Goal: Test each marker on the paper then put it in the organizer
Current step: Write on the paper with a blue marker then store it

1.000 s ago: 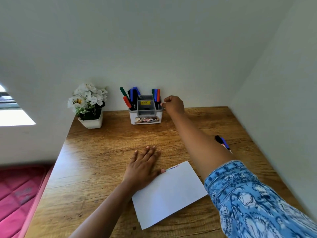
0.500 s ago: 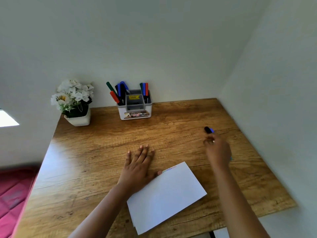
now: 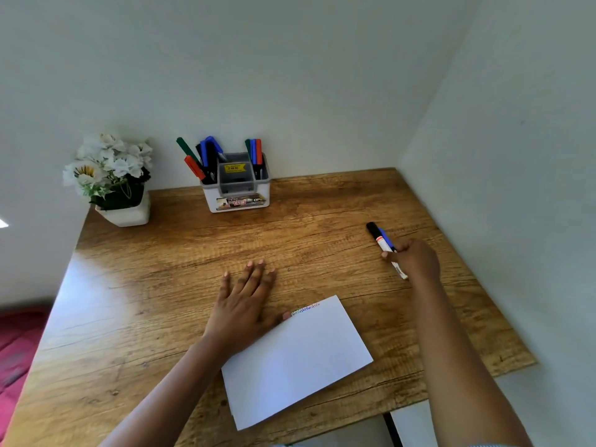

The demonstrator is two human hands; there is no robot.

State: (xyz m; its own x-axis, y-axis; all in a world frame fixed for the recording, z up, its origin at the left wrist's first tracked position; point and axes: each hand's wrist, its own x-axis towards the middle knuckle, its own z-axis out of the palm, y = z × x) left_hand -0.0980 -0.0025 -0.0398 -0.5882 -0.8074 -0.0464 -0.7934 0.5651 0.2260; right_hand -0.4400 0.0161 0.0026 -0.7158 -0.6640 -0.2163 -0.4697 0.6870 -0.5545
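Head view: found the right hand (image 3: 416, 258) near the right edge of the table (image 3: 161, 285), curled round the white barrel of a black-capped marker (image 3: 382, 242), with the thumb pressed on its near side; could not tell whether lifted off the wood or resting on it. Noticed a blue marker (image 3: 389, 241) just beside it, on the wall side, mostly hidden. Saw the left hand (image 3: 245, 301) laid flat on the table with straight fingers, gripping nothing, only the thumb touching the far left corner of the paper (image 3: 300, 356). Found the paper near the front edge, with small coloured test strokes (image 3: 304, 309) at that far corner. Saw the organizer (image 3: 238, 195) at the back edge, against the wall, with other markers (image 3: 254, 151) standing in its outer compartments. Judged the held marker light, stiff and smooth, so probably a little slippery and ready to roll on the wood. Judged the middle of the barrel the best place for holding, with the cap left free for pulling off. Judged the paper thin and easy to slide, therefore worth pressing down during the test stroke.
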